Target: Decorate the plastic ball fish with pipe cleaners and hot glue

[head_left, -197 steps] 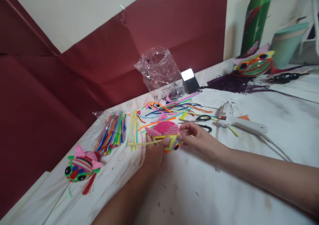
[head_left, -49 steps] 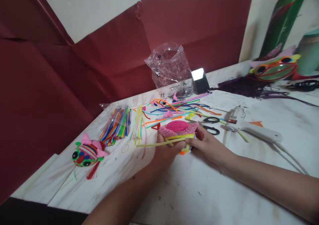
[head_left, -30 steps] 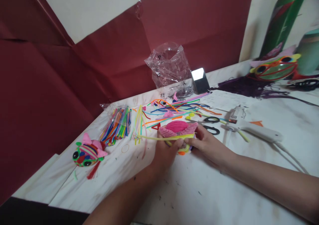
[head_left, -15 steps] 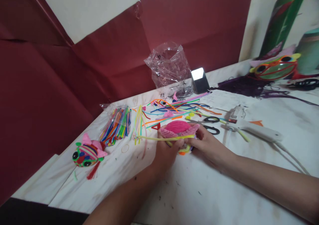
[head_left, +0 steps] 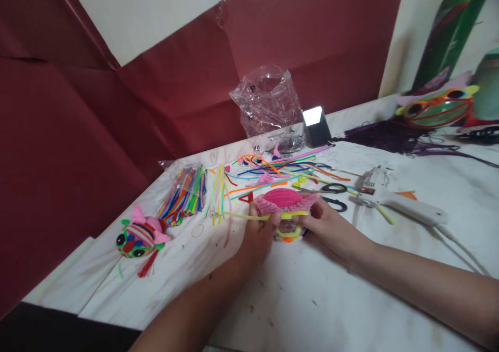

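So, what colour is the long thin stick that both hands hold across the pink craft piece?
The stick is yellow-green, seen in the head view.

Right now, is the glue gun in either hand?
No, the glue gun lies on the table, apart from both hands, which hold the pink craft.

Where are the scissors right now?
In the head view, the scissors lie on the white table just behind the right hand, between the loose coloured sticks and the white glue gun.
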Demonstrator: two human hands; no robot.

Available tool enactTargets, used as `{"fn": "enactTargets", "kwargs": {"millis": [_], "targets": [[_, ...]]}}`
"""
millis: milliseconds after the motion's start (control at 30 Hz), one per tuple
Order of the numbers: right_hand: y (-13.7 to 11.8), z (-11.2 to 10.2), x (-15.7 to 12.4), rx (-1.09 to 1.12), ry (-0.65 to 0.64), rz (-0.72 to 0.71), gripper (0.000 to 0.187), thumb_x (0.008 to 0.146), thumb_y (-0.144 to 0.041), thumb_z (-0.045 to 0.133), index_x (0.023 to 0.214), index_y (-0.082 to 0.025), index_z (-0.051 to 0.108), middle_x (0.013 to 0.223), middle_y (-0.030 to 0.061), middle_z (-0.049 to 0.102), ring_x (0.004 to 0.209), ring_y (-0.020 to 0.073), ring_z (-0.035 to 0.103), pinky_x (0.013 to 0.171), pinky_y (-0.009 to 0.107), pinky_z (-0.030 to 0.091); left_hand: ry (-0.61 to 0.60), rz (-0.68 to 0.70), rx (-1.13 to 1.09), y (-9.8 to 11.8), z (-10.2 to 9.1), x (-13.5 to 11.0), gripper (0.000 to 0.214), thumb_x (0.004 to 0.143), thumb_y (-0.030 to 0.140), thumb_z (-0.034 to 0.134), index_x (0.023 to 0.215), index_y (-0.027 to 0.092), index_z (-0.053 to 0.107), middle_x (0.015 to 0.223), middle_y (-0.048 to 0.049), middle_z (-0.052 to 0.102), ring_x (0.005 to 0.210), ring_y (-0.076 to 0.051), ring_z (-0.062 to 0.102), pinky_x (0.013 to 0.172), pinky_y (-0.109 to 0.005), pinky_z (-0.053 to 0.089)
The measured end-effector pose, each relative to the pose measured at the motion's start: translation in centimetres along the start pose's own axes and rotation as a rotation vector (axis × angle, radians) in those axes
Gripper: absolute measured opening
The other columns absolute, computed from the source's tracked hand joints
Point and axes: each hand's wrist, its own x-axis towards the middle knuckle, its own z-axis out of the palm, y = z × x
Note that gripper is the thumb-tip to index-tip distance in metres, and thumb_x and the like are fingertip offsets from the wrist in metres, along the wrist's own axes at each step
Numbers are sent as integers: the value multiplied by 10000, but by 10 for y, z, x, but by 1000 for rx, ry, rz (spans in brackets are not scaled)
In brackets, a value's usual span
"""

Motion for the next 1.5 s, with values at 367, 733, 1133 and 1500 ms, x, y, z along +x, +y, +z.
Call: {"fn": "enactTargets", "kwargs": {"millis": [367,733,1133,1500], "targets": [[-5,2,1,152,-11,91,472,628,-224,757,1064,-275,586,1215,47,687,1132,282,627,980,448,492,-4,-24,-101,-12,-4,6,639,717,408,758,1252,245,448,1218,-88,627,1042,-220,638,858,-320,513],[-5,-2,1,234,-85,138,531,655,-328,808,1140,-267,599,1212,70,687,1148,304,614,960,485,490,14,-110,-205,-6,-7,9,716,562,422,849,1165,224,517,1042,-79,697,894,-225,687,791,-344,540],[-12,-5,1,149,159,201,527,582,-555,821,977,-253,648,1074,40,674,967,224,620,748,326,515,-51,-118,-485,-3,-17,23,456,687,389,761,1052,143,643,1047,-135,727,1037,-304,665,897,-446,510],[4,-29,10,-342,82,-62,448,761,-647,610,653,-218,543,631,-4,548,630,158,470,631,314,374,7,-138,-647,-9,-29,31,288,736,289,729,967,119,698,963,-114,756,903,-256,706,873,-424,532]]}}
